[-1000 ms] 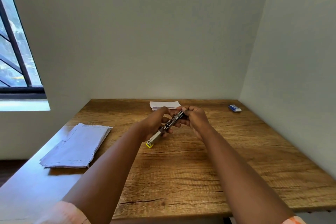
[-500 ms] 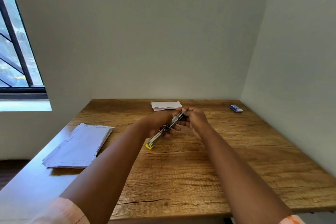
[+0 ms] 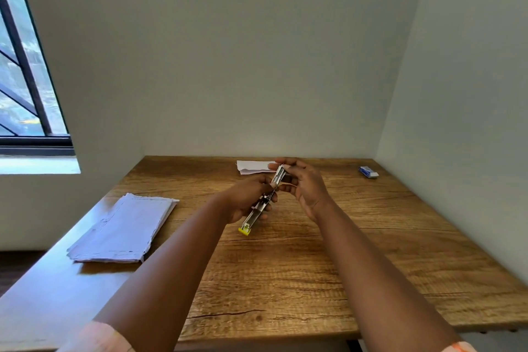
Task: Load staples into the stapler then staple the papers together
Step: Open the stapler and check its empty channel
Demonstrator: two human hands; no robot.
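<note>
While held above the table (image 3: 285, 280), stapler (image 3: 264, 200) runs diagonally, yellow end near-left, other end far-right | left hand (image 3: 247, 198) clamped on its middle | right hand (image 3: 304, 183) pinching far end | papers (image 3: 123, 228) lying left

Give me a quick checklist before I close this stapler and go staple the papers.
1. Stapler held by both hands: ok, left hand at the middle, right hand at the far end.
2. Stapler opened out for loading: ok, it lies stretched in one long line.
3. Staples seated in the channel: cannot tell, too small to see.
4. Right fingers out of the closing path: not ok, they are on the far end.
5. Paper stack within reach: ok, on the table to the left.
6. Staple box at hand: ok, far right corner.
</note>
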